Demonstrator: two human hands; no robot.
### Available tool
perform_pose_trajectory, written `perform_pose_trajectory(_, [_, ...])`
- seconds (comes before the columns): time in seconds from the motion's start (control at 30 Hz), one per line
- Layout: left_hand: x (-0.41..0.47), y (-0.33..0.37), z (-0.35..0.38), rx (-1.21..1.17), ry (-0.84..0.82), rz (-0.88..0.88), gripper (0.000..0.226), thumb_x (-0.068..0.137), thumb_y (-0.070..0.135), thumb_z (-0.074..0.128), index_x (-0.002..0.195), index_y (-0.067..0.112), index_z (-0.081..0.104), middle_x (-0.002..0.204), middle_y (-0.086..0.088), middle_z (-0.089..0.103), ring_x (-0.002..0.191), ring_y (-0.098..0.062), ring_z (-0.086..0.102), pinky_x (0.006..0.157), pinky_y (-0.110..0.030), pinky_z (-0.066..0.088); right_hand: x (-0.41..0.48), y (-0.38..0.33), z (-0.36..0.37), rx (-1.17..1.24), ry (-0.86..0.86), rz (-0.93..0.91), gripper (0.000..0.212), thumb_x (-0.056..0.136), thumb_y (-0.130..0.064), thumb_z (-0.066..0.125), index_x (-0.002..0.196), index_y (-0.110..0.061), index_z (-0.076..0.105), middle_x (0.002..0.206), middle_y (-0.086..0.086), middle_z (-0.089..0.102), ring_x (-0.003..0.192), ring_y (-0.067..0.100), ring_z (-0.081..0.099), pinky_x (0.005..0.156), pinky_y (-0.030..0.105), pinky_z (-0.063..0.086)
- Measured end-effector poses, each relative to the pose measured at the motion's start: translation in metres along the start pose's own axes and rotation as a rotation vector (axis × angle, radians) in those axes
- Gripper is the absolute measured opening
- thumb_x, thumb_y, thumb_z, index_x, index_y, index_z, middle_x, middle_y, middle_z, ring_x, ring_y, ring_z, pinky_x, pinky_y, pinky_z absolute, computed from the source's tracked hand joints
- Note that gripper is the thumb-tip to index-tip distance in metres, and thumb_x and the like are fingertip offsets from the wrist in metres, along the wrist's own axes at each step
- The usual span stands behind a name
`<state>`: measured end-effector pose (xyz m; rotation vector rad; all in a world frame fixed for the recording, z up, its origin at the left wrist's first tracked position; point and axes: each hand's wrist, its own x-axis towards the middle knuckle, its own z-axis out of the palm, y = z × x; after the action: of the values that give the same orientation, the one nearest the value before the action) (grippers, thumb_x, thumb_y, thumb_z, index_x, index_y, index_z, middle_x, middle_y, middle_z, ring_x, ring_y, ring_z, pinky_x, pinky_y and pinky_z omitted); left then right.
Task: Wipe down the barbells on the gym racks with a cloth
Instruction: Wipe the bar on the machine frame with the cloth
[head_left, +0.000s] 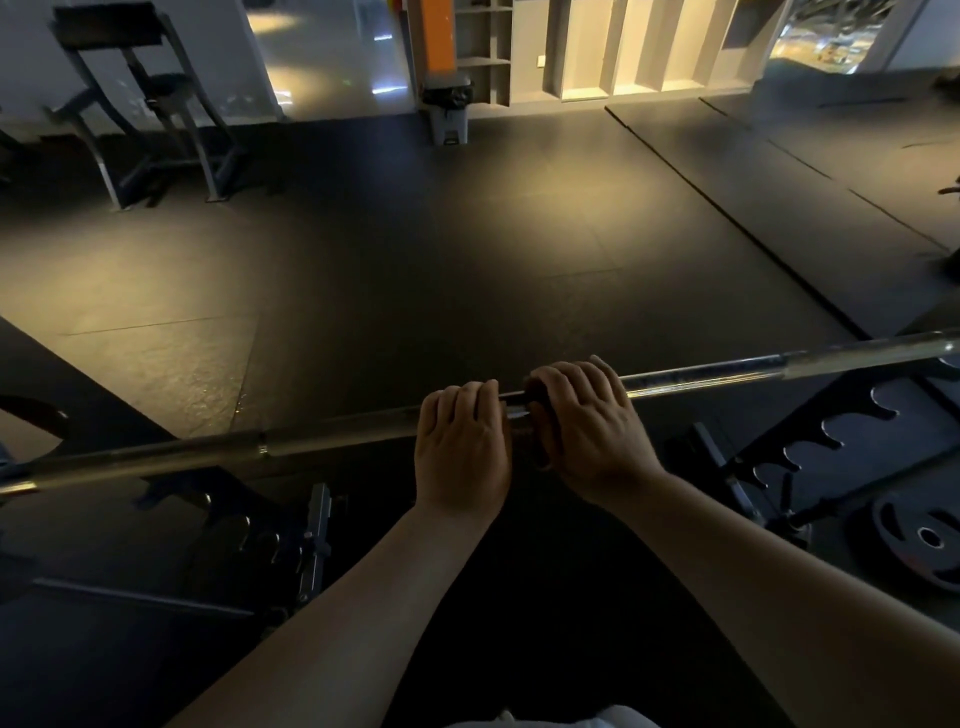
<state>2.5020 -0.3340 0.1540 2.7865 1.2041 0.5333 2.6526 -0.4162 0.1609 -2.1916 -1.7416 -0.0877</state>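
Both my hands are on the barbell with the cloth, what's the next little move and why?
Probably slide the right hand, which wraps the dark cloth around the barbell, outward toward the right sleeve. The left hand sits beside it steadying the bar, and a long stretch of shaft lies to the right.

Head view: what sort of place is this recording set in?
A gym, most likely its free-weights area. A barbell lies across a rack in front of the person, a weight plate sits at lower right, and dark rubber flooring covers the room.
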Motion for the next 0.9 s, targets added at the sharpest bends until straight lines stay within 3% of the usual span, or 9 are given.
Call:
perform_pose_trajectory(0.17, [0.003, 0.005, 0.000, 0.015, -0.026, -0.016, 0.054, 0.094, 0.030, 0.066, 0.140, 0.007, 0.051, 0.137, -0.011, 0.058, 0.130, -0.028, 0.052, 0.117, -0.047, 0.034, 0.004, -0.014, -0.002, 0.010, -0.013, 0.172, 0.067, 0.095, -0.057, 0.016, 0.136, -0.017, 0.051, 0.138, 0.005, 0.053, 0.139, 0.026, 0.041, 0.128, 0.051, 0.006])
perform_pose_trajectory(0.27, [0.003, 0.010, -0.002, 0.017, -0.067, -0.014, 0.058, 0.096, 0.030, 0.064, 0.146, 0.009, 0.044, 0.145, -0.009, 0.052, 0.138, -0.026, 0.044, 0.123, -0.046, 0.024, -0.003, -0.010, 0.004, -0.009, -0.018, 0.024, 0.066, 0.093, -0.058, 0.040, 0.143, -0.014, 0.048, 0.143, 0.007, 0.051, 0.140, 0.029, 0.041, 0.127, 0.055, 0.012])
perform_pose_trajectory(0.37, [0.003, 0.010, -0.001, 0.025, -0.042, -0.006, 0.053, 0.096, 0.027, 0.064, 0.143, 0.008, 0.049, 0.138, -0.009, 0.057, 0.132, -0.026, 0.050, 0.121, -0.047, 0.030, -0.002, 0.020, -0.008, -0.084, -0.048, -0.121, 0.060, 0.093, -0.051, 0.053, 0.143, -0.017, 0.047, 0.140, 0.005, 0.055, 0.134, 0.026, 0.050, 0.124, 0.049, 0.026])
perform_pose_trajectory(0.5, [0.004, 0.013, 0.004, 0.041, 0.010, -0.042, 0.048, 0.096, 0.031, 0.060, 0.137, 0.006, 0.055, 0.134, -0.012, 0.061, 0.134, -0.029, 0.051, 0.122, -0.049, 0.027, 0.010, 0.008, -0.015, -0.069, -0.036, 0.046, 0.041, 0.103, -0.045, 0.036, 0.125, -0.018, 0.057, 0.130, 0.005, 0.061, 0.128, 0.025, 0.054, 0.123, 0.044, 0.025])
perform_pose_trajectory(0.57, [0.004, 0.016, 0.004, 0.038, 0.007, -0.041, 0.054, 0.091, 0.036, 0.060, 0.135, 0.005, 0.056, 0.137, -0.014, 0.060, 0.139, -0.032, 0.046, 0.123, -0.051, 0.025, 0.009, -0.003, -0.008, -0.048, -0.045, 0.064, 0.045, 0.101, -0.044, 0.049, 0.132, -0.013, 0.056, 0.139, 0.010, 0.057, 0.139, 0.031, 0.046, 0.125, 0.048, 0.021])
perform_pose_trajectory(0.63, [0.004, 0.017, 0.003, 0.031, -0.023, -0.041, 0.058, 0.091, 0.034, 0.063, 0.139, 0.005, 0.052, 0.144, -0.013, 0.055, 0.147, -0.031, 0.036, 0.125, -0.051, 0.018, 0.002, 0.001, -0.007, -0.056, -0.039, -0.035, 0.061, 0.092, -0.043, 0.067, 0.140, -0.008, 0.053, 0.143, 0.013, 0.055, 0.139, 0.034, 0.047, 0.124, 0.052, 0.025])
perform_pose_trajectory(0.73, [0.005, 0.016, 0.004, 0.009, -0.014, -0.033, 0.050, 0.097, 0.027, 0.053, 0.142, 0.006, 0.049, 0.146, -0.012, 0.053, 0.150, -0.030, 0.031, 0.127, -0.049, 0.014, -0.004, 0.028, -0.013, -0.086, 0.001, -0.136, 0.052, 0.097, -0.040, 0.055, 0.139, -0.010, 0.054, 0.136, 0.009, 0.060, 0.129, 0.029, 0.056, 0.119, 0.048, 0.035])
perform_pose_trajectory(0.8, [0.006, 0.016, 0.004, -0.002, 0.008, -0.046, 0.045, 0.100, 0.026, 0.045, 0.139, 0.005, 0.053, 0.143, -0.013, 0.056, 0.147, -0.030, 0.035, 0.126, -0.048, 0.016, -0.002, 0.035, -0.017, -0.043, 0.046, -0.053, 0.042, 0.102, -0.041, 0.043, 0.131, -0.014, 0.058, 0.130, 0.006, 0.063, 0.123, 0.026, 0.058, 0.119, 0.045, 0.034])
perform_pose_trajectory(0.9, [0.009, 0.021, 0.000, -0.011, -0.034, -0.071, 0.046, 0.099, 0.030, 0.046, 0.139, 0.007, 0.052, 0.143, -0.011, 0.056, 0.145, -0.029, 0.038, 0.125, -0.045, 0.018, 0.003, 0.017, -0.013, -0.022, -0.003, 0.108, 0.045, 0.102, -0.044, 0.032, 0.130, -0.016, 0.055, 0.131, 0.006, 0.059, 0.128, 0.025, 0.052, 0.124, 0.048, 0.024])
